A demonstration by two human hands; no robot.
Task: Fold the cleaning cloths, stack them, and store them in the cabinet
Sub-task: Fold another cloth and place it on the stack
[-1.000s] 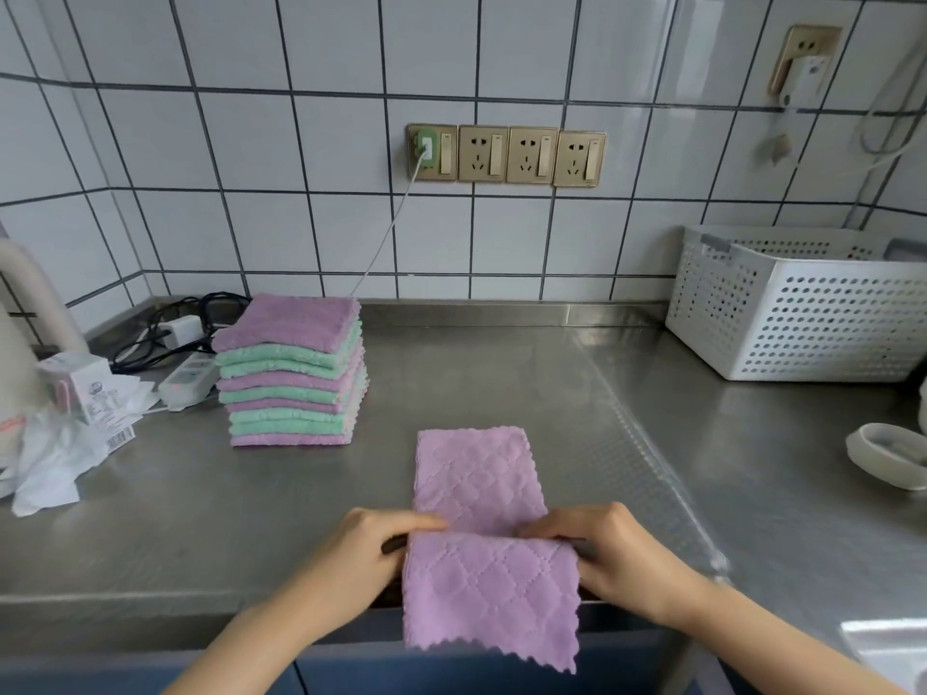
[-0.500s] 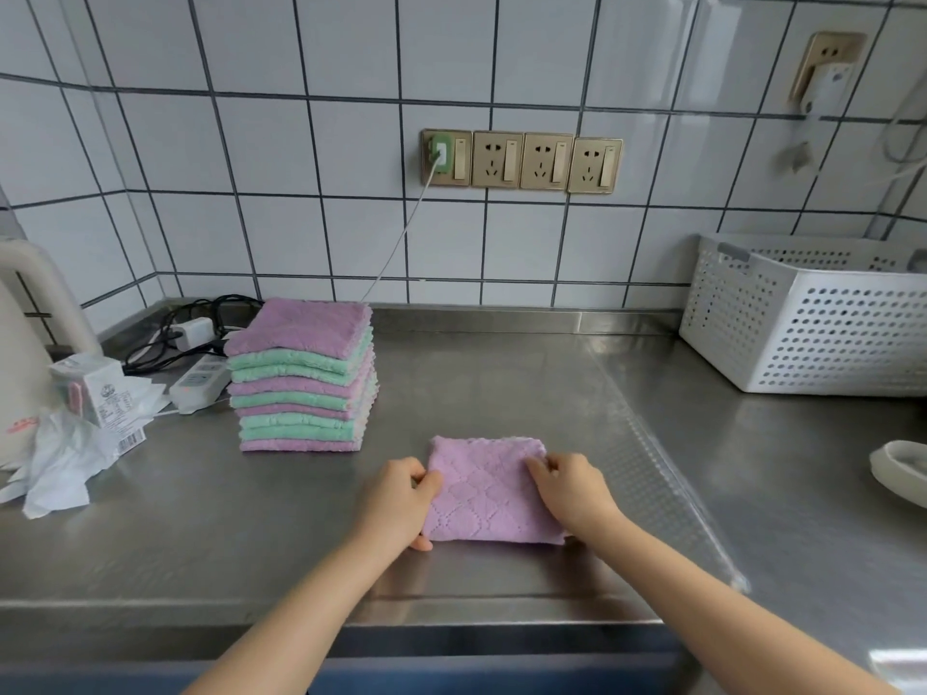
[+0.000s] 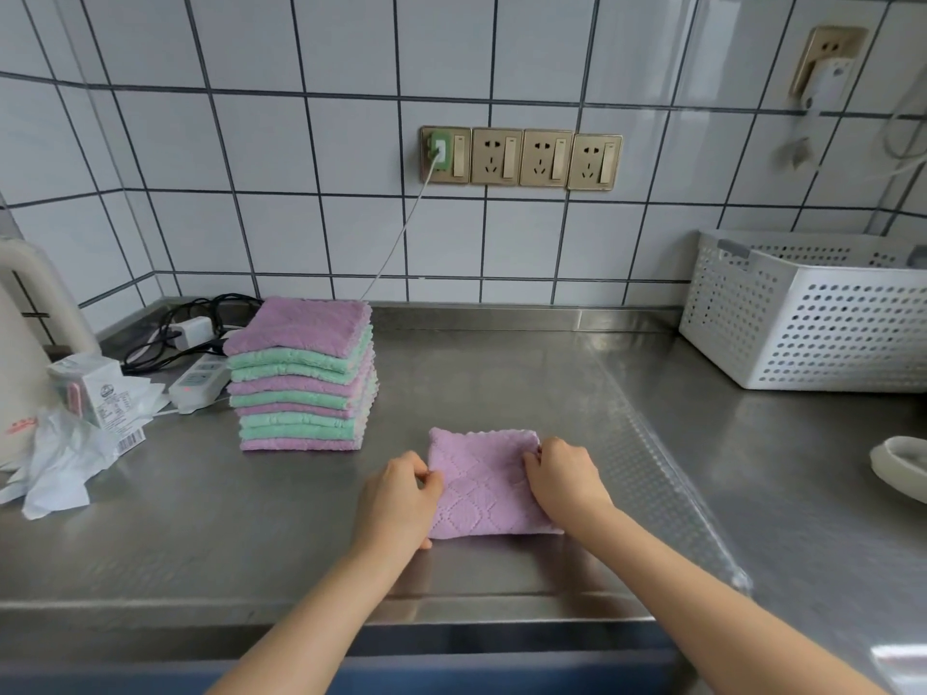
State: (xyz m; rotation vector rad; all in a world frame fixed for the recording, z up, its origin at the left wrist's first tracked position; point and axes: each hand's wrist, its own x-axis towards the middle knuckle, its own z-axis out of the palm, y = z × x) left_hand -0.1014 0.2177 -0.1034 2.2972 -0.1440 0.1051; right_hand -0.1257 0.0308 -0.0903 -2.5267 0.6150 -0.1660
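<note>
A purple quilted cloth (image 3: 484,486), folded into a small square, lies flat on the steel counter (image 3: 501,383) in front of me. My left hand (image 3: 401,496) pinches its left edge, fingers curled onto the fabric. At the cloth's right edge, near the far corner, my right hand (image 3: 564,481) pinches it the same way. To the left and further back stands a stack of several folded purple and green cloths (image 3: 303,376), a purple one on top.
A white perforated basket (image 3: 812,318) stands at the back right. A power strip (image 3: 198,381), cables, a small carton (image 3: 93,388) and crumpled plastic lie at the left beside a white kettle (image 3: 20,353). A white dish (image 3: 903,466) sits at the right edge.
One second ago the cloth lay long, its near half hanging over the counter's edge. That half was folded away onto the far half, and both hands now pinch the folded square's sides.
</note>
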